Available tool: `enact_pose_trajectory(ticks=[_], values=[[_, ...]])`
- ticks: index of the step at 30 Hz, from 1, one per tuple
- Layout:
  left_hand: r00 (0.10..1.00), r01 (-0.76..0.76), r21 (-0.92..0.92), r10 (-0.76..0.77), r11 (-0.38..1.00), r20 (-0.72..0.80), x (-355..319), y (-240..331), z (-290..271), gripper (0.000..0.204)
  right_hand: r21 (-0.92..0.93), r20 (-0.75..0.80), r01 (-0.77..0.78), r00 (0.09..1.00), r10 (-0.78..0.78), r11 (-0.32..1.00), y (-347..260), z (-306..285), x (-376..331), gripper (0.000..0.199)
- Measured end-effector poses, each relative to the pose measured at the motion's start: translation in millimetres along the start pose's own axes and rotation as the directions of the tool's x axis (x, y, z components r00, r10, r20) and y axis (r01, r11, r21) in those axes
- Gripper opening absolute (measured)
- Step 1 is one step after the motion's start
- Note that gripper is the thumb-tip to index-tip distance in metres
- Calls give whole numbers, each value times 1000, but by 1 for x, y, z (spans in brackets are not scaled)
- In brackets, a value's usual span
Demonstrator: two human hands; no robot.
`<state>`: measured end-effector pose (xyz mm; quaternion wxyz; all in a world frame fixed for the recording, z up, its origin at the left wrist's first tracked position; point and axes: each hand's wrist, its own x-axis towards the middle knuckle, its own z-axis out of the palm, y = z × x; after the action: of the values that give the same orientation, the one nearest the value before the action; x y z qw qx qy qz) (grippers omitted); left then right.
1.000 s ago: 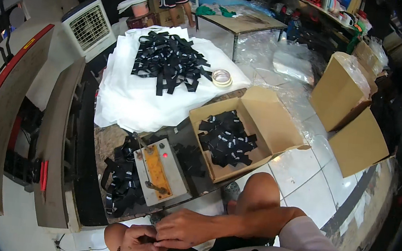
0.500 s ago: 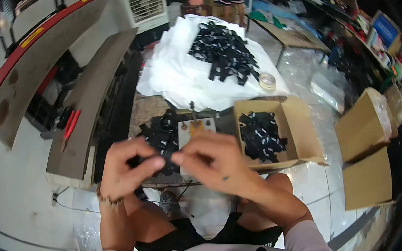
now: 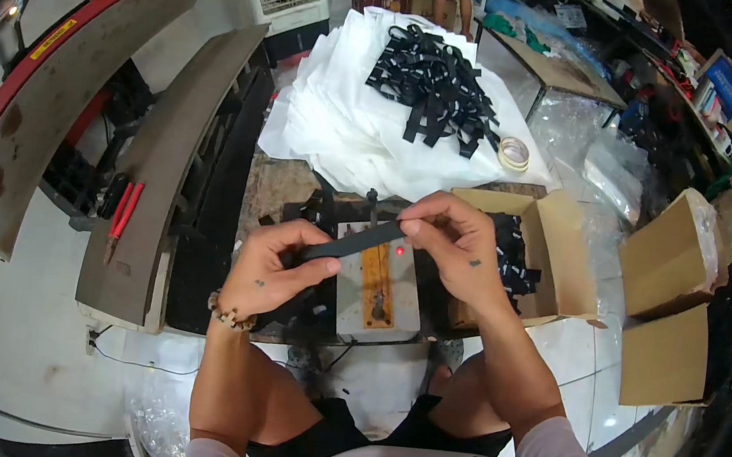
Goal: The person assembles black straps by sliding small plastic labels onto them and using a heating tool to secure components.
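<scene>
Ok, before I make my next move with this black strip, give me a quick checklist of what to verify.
1. Left hand on the black strip: ok, thumb and fingers hold it.
2. Right hand on the strip: ok, pinched near one end.
3. Strip straight between the hands: ok, no twist shows.
4. Strip's end at the left hand: cannot tell, the hand hides it.
5. Red light on the grey device: ok, it is lit.
6. Carton open: ok, lid folded back, black pieces inside.
</scene>
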<state>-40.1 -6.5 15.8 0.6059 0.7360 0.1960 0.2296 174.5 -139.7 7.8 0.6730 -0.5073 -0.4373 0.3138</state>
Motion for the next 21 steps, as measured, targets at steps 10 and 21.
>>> enact_pose_trajectory(ticks=[10,21], values=[[685,-345,703,679,622,-265,2,-8,-29,24,-324,138,434,901,-412,841,-14,-24,1,13],[435,-252,847,837,468,-332,2,-28,-61,33,-225,-61,425,892,-448,877,8,-7,1,9]])
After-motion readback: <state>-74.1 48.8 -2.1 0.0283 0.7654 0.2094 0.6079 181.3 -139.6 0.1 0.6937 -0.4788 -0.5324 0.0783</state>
